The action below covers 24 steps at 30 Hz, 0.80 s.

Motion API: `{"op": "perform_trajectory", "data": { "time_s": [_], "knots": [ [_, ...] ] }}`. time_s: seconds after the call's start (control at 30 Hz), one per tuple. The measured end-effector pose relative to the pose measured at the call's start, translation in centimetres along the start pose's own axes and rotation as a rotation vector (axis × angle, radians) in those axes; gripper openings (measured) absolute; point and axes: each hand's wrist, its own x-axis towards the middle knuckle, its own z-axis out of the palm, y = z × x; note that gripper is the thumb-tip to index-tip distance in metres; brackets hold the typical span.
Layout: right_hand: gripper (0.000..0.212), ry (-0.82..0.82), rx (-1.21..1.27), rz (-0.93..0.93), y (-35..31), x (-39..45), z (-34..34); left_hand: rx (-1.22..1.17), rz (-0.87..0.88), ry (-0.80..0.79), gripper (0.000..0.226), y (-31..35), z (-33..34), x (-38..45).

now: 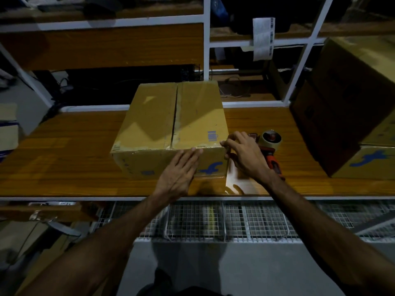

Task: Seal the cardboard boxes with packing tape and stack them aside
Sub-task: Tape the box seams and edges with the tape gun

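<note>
A closed cardboard box (162, 120) with a blue logo on its near side sits in the middle of the wooden table (64, 159); its two top flaps meet along a centre seam. My left hand (177, 174) lies flat with straight fingers against the box's near side, fingertips at the top edge. My right hand (245, 154) touches the box's near right corner with loosely bent fingers. A tape dispenser (271, 144) with an orange handle lies on the table just behind my right hand, partly hidden by it.
Two stacked cardboard boxes (350, 107) stand at the right end of the table. Another box (8, 129) sits at the far left. A white metal shelf frame (206, 39) rises behind the table, and wire mesh baskets (213, 218) hang below its front edge.
</note>
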Motion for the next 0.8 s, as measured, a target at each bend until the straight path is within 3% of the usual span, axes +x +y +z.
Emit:
{"op": "perform_trajectory", "data": {
  "time_s": [0.1,0.17,0.23,0.33,0.43,0.5,0.63,0.73,0.8],
  "knots": [
    [0.060,0.006,-0.097,0.053,-1.3,-0.2,0.2,0.037,0.318,-0.256,0.070,-0.8,1.0,-0.3],
    [0.076,0.013,-0.162,0.079,-2.3,-0.8,0.5,-0.085,0.324,-0.350,0.078,-0.4,0.6,-0.5],
    [0.081,0.044,-0.185,0.112,-3.5,-1.4,0.9,-0.262,0.288,-0.240,0.077,-0.3,-0.4,-1.2],
    [0.077,0.118,-0.158,0.136,-6.1,-1.4,1.7,-0.380,0.282,0.124,0.054,-2.1,-2.0,-3.3],
    [0.067,0.174,-0.071,0.106,-10.1,0.2,2.3,-0.424,0.081,0.430,0.043,-7.2,-2.9,-6.6],
    [0.058,0.178,-0.015,0.070,-12.8,2.0,2.7,-0.412,-0.100,0.539,0.038,-11.7,-3.2,-9.4],
    [0.045,0.155,0.091,0.032,-17.0,6.0,3.4,-0.424,-0.353,0.513,0.057,-19.8,-2.2,-14.3],
    [0.039,0.099,0.099,0.007,-19.4,8.9,3.9,-0.524,-0.337,0.410,0.074,-22.3,-0.9,-15.2],
    [0.034,0.045,0.103,0.006,-20.5,10.7,4.3,-0.601,-0.294,0.377,0.069,-22.6,-0.4,-14.9]
  ]
}}
